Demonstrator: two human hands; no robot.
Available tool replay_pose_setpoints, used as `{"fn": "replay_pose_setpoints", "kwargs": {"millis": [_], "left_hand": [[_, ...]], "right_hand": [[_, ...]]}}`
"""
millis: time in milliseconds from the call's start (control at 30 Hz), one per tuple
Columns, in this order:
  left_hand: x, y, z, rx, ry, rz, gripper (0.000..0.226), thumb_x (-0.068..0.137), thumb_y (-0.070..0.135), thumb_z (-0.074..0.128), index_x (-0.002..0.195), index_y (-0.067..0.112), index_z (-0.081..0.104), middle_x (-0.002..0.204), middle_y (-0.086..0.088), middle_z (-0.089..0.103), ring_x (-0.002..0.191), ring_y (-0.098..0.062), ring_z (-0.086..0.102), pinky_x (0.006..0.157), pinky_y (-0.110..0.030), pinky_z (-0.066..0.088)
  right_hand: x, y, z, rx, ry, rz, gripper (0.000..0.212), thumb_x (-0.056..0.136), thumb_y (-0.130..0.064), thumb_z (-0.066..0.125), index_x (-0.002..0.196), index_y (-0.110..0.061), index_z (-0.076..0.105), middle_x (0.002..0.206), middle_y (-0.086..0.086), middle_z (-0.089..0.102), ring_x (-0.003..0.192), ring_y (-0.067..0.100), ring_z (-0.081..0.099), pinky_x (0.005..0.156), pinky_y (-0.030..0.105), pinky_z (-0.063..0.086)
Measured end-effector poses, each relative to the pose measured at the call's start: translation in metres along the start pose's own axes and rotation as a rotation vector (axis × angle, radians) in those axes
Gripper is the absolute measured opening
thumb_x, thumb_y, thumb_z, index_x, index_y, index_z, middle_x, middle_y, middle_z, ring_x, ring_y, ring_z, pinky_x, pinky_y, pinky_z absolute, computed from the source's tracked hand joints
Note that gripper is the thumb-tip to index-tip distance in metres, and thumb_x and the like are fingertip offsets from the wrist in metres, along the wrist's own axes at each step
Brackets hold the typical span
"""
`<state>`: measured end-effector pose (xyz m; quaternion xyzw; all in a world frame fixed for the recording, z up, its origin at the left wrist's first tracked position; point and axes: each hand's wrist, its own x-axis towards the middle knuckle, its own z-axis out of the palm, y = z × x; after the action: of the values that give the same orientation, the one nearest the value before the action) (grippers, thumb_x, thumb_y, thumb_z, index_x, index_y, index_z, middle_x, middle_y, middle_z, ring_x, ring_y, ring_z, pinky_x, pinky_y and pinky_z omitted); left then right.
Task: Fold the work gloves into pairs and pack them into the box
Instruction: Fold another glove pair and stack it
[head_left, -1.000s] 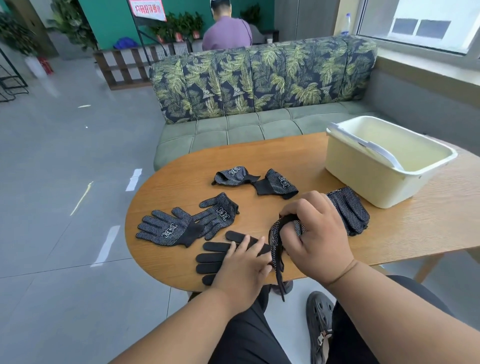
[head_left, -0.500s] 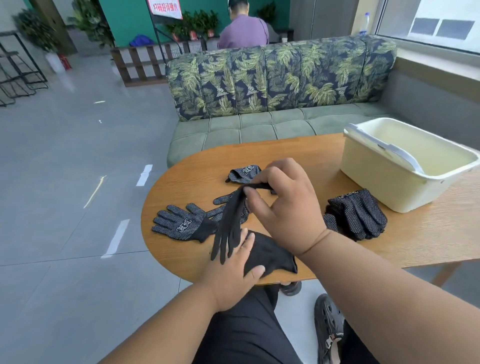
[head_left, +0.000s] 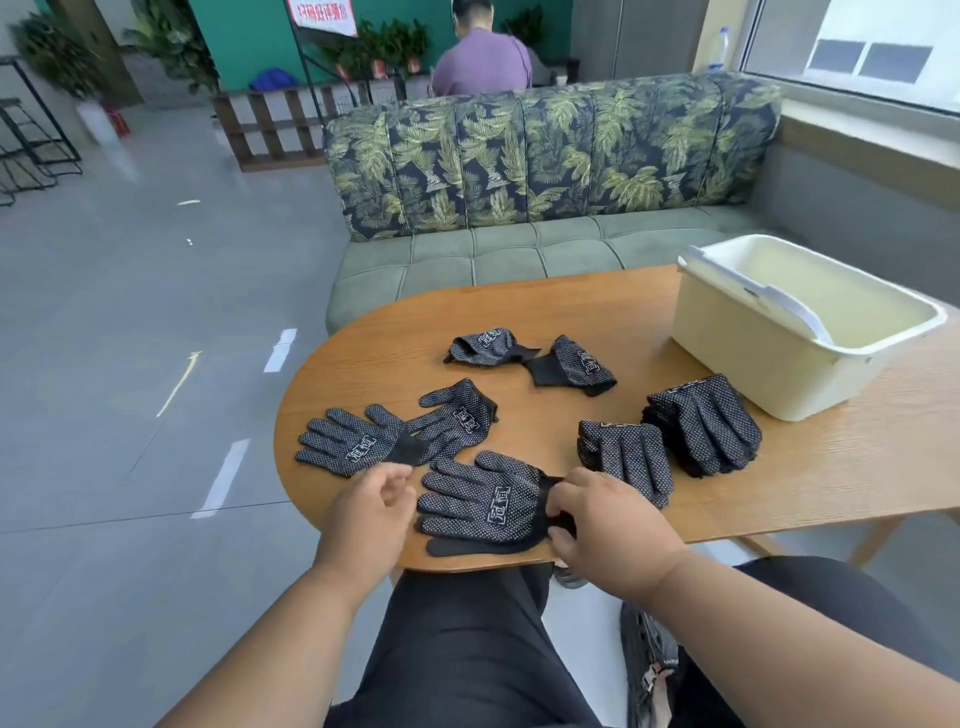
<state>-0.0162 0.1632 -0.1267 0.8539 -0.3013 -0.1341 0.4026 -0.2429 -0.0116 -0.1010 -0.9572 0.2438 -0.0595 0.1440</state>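
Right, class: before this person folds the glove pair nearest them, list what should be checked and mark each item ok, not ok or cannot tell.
1. Near pair stacked, one glove on the other: ok, a plain black glove shows beneath the dotted one.
2. Right hand grips the cuffs: ok.
3. Left hand on the fingertips: not ok, it is beside them, holding nothing.
4. Box open for packing: ok; its handle lies across the opening.
5. Folded pairs packed: not ok, they lie on the table.
6. Loose gloves paired: not ok.
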Motion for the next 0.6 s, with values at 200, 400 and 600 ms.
{"fn": "replay_pose_setpoints", "kwargs": {"millis": [200, 400, 600], "left_hand": [[-0.012, 0.006, 0.014, 0.32, -0.159, 0.374, 0.032, 0.085, 0.049, 0.074, 0.115, 0.043, 0.069, 0.116, 0.027, 0.05, 0.114, 0.003, 0.042, 0.103, -0.018, 0.034], [-0.019, -0.002, 0.021, 0.38, -0.102, 0.466, 0.011, 0.094, 0.042, 0.071, 0.1, 0.035, 0.077, 0.107, 0.024, 0.057, 0.109, -0.004, 0.047, 0.097, -0.03, 0.047], [-0.032, 0.003, 0.025, 0.361, 0.011, 0.616, 0.003, 0.093, 0.031, 0.073, 0.093, 0.028, 0.072, 0.106, 0.017, 0.06, 0.105, -0.005, 0.052, 0.091, -0.02, 0.043]], "right_hand": [[-0.006, 0.002, 0.004, -0.011, -0.054, 0.019, 0.029, 0.091, -0.034, 0.057, 0.118, -0.028, 0.065, 0.117, -0.005, 0.054, 0.107, 0.023, 0.058, 0.089, 0.033, 0.047], [-0.002, -0.001, 0.006, -0.058, -0.025, 0.046, 0.023, 0.097, -0.03, 0.049, 0.112, -0.022, 0.065, 0.113, 0.0, 0.053, 0.097, 0.027, 0.063, 0.078, 0.036, 0.048], [-0.004, 0.002, 0.008, -0.09, -0.003, 0.029, 0.026, 0.102, -0.03, 0.043, 0.107, -0.021, 0.066, 0.114, -0.001, 0.057, 0.092, 0.026, 0.066, 0.079, 0.038, 0.053]]}}
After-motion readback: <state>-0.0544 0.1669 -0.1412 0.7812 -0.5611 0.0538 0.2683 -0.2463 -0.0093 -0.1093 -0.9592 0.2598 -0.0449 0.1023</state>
